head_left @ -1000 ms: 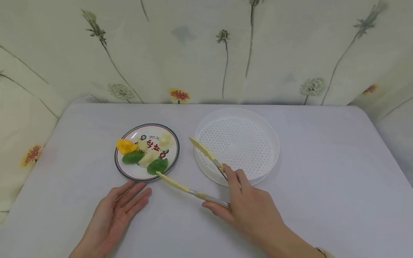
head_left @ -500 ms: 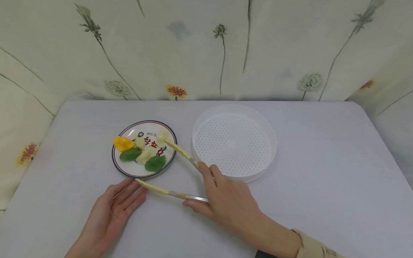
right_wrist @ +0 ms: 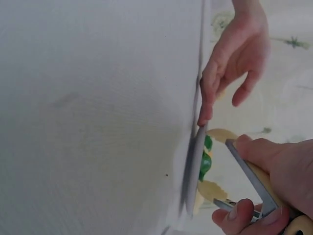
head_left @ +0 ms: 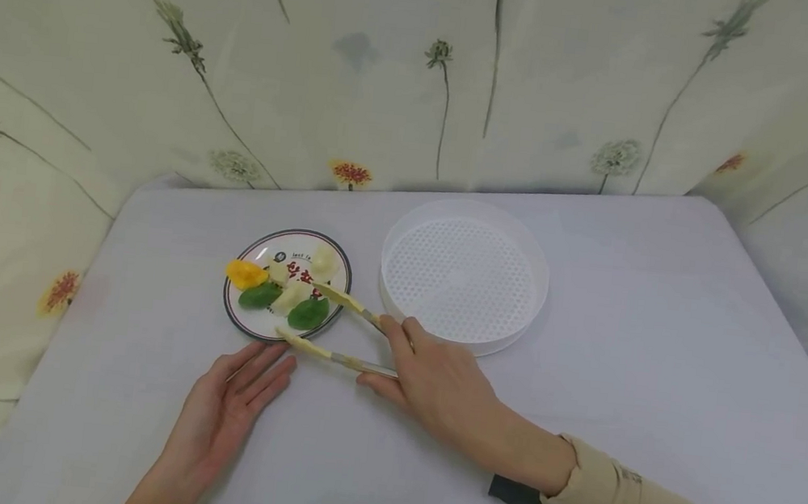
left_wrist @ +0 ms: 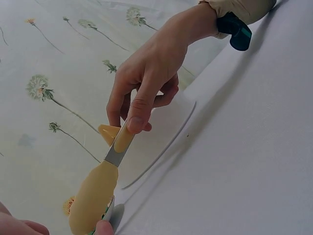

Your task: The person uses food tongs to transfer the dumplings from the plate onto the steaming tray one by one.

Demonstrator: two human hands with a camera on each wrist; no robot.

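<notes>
Left hand [head_left: 228, 405] lies flat on the table [head_left: 626, 371], palm down, fingers straight, holding nothing; its fingertips sit just short of the plate [head_left: 240, 319] rim and just beside the near tong tip.

Right hand [head_left: 435, 385] grips the tongs [head_left: 338, 327], thumb and fingers curled round both arms. The 2 arms are spread, nothing between them yet.

Change over the last 1 s: the tongs have swung from the strainer side over to the plate, and the spread between the tips has narrowed. The far tip now lies over the plate beside the green piece [head_left: 308, 312]; the near tip sits at the plate's near rim. The green piece lies between the tips, so a pinch on it looks close but not made.

Beyond the tips on the plate: another green piece [head_left: 259, 296], pale pieces [head_left: 324, 262], an orange piece [head_left: 245, 273] at the far-left rim. Past the grip to the right, the white perforated tray [head_left: 464, 276] holds nothing visible.

Hard to make out: whether either tip touches food. Both wrist views show the plate edge-on, and the left wrist view cuts off the tips.
</notes>
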